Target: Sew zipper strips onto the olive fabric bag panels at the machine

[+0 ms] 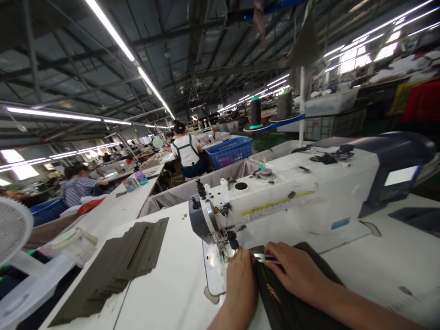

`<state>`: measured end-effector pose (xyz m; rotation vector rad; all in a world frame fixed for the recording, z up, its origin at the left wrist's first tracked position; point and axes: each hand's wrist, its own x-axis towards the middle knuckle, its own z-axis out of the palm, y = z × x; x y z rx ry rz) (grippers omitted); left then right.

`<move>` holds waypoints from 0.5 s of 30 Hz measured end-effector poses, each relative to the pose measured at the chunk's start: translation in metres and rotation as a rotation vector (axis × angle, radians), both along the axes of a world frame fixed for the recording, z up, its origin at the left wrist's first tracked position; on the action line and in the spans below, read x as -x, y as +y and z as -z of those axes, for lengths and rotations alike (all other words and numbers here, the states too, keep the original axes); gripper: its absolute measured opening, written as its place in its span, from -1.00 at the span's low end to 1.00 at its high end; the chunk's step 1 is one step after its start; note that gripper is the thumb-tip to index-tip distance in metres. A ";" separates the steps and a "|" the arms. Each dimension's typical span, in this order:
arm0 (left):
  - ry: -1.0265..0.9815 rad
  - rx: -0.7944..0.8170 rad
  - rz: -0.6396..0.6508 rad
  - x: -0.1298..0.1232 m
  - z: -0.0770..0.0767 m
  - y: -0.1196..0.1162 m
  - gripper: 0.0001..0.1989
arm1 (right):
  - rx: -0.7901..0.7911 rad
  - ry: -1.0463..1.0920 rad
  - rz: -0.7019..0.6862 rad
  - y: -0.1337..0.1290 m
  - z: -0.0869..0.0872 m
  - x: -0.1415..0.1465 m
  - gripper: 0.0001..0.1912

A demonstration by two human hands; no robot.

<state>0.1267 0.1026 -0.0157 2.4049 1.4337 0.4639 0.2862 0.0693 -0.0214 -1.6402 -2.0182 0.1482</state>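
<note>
My left hand (pixel 242 279) is at the needle end of a white sewing machine (pixel 275 197), its fingers bent down and closed on the edge of a dark olive fabric piece (pixel 285 305). What the fingertips pinch is partly hidden. Just to the right, my right hand (pixel 297 270) is closed around small thread snips (pixel 266 258) with a pinkish-purple handle. Their metal end points left, close to my left fingers. A zipper with a brass-coloured part (pixel 273 292) runs along the fabric below my hands. The presser foot area is partly covered by my left hand.
Overlapping dark fabric panels (pixel 137 252) lie on the white table (pixel 178 270) to the left. A white fan (pixel 13 229) stands at the far left. Thread cones (pixel 255 112) sit on a stand behind the machine. Beyond are a blue crate (pixel 230 153) and a seated person (pixel 187 149).
</note>
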 end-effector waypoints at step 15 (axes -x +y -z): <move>-0.271 0.100 0.026 0.015 -0.011 -0.008 -0.77 | 0.024 0.082 0.014 0.002 -0.006 -0.015 -0.95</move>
